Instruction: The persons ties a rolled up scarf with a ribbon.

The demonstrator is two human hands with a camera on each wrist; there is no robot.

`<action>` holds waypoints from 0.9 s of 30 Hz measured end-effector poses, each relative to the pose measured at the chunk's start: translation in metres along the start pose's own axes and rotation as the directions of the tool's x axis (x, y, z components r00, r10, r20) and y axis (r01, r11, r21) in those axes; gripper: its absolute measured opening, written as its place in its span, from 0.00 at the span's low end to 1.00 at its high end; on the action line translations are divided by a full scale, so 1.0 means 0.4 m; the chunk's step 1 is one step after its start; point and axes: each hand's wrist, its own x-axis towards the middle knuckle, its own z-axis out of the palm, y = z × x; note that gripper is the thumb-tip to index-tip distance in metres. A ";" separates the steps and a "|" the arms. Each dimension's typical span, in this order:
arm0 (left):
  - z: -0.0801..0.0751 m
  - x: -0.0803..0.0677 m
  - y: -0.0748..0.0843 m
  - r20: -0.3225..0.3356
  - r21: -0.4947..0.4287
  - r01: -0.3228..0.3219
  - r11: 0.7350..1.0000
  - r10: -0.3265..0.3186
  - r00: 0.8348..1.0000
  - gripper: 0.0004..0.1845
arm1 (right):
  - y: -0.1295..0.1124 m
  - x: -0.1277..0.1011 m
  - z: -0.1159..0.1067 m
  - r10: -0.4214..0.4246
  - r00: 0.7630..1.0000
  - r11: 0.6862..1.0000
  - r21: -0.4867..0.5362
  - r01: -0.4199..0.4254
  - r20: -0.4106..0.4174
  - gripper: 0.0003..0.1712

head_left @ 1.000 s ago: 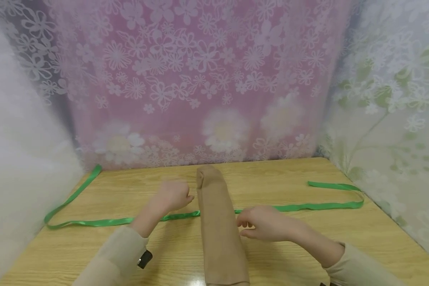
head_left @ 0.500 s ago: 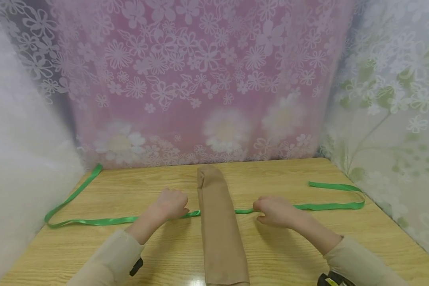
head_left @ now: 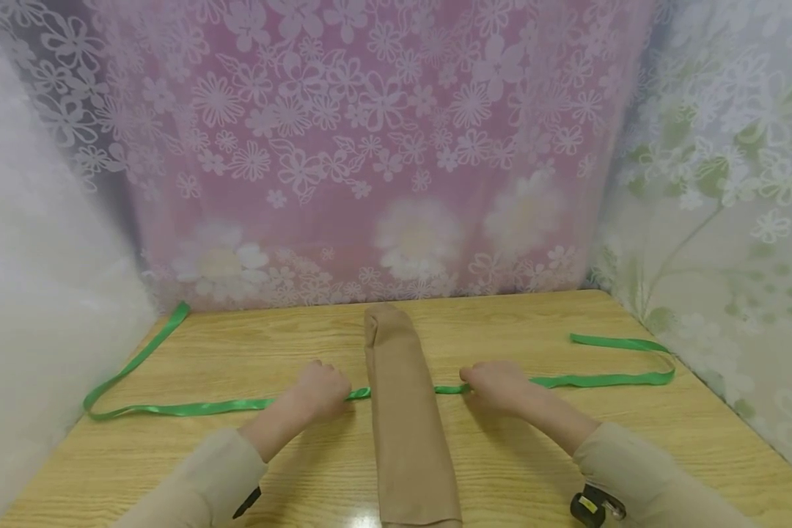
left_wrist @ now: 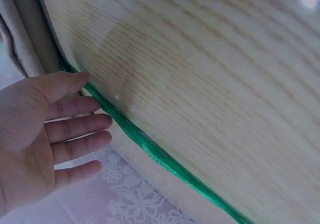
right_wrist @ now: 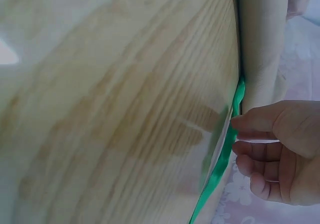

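A flat folded brown cloth [head_left: 405, 418] lies lengthwise down the middle of the table. A green satin ribbon [head_left: 191, 409] passes crosswise underneath it, with the crossing hidden. My left hand [head_left: 317, 392] is left of the cloth; in the left wrist view its fingers [left_wrist: 82, 129] are extended beside the ribbon, the thumb apart from them. On the other side, my right hand [head_left: 501, 385] pinches the ribbon [right_wrist: 220, 166] between thumb and index finger near the cloth's edge, the other fingers loosely bent.
The wooden table [head_left: 515, 477] meets a pink flowered curtain [head_left: 343, 220] at the back. Pale curtains flank it, the right one [head_left: 719, 257] printed with flowers. One ribbon end [head_left: 600, 342] loops back on the right; the other reaches the far left corner.
Both hands have come down to the ribbon beside the cloth. My right hand moved away from the cloth, then slightly back, its thumb and index finger closing on the ribbon. The cloth stays put.
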 end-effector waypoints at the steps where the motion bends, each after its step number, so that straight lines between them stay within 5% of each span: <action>1: 0.001 0.002 0.001 -0.010 0.009 -0.011 1.000 0.011 1.000 0.22 | 0.002 0.004 0.002 0.000 1.000 1.000 0.000 0.000 -0.002 0.07; 7: 0.010 0.008 0.012 -0.050 0.089 -0.059 0.994 0.064 0.997 0.15 | 0.008 0.017 0.013 0.006 1.000 1.000 0.011 -0.006 0.000 0.05; 15: 0.027 0.007 0.029 -0.073 0.114 -0.046 0.992 0.054 0.996 0.13 | 0.011 0.015 0.014 0.003 1.000 1.000 0.011 -0.003 -0.010 0.15; 27: 0.031 0.004 0.016 -0.107 0.206 -0.043 0.978 0.067 0.992 0.05 | 0.024 0.012 0.000 0.012 1.000 0.990 0.141 -0.016 0.028 0.23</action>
